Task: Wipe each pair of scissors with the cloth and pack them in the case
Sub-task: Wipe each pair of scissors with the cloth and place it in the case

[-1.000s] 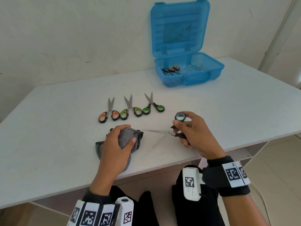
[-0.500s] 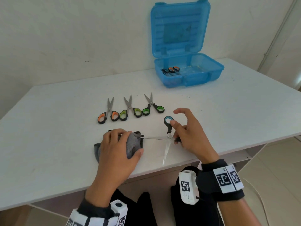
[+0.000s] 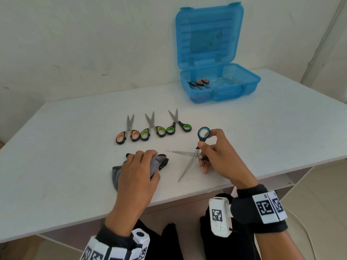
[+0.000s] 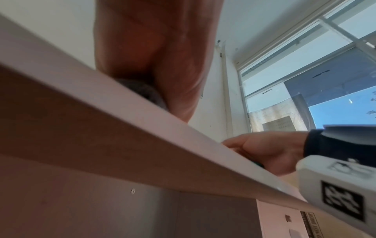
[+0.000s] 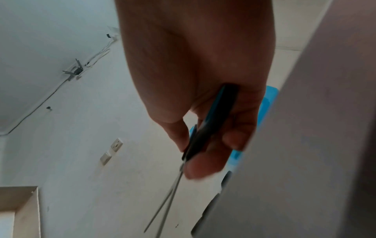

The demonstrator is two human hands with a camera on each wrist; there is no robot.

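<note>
On the near edge of the white worktop (image 3: pixel 56 166), the right hand (image 3: pixel 219 158) held the blue-handled scissors (image 3: pixel 195 152) wide open, thumb and fingers pinched around the handles by the pivot. One blade pointed left toward the cloth, the other slanted down toward the worktop's front edge; the free handle ring stood up and away. The left hand (image 3: pixel 137 173) curled over the bunched grey cloth (image 3: pixel 159 163), pressing it to the worktop just short of the left-pointing blade tip. This looked like the wiping step for this pair. Next, the cloth would need to meet a blade and run along its length, away from the edge. Three more pairs (image 3: pixel 152 126) lay in a row behind, tips pointing away. At least one pair already lay in the open blue case (image 3: pixel 234 87) at the back.
</note>
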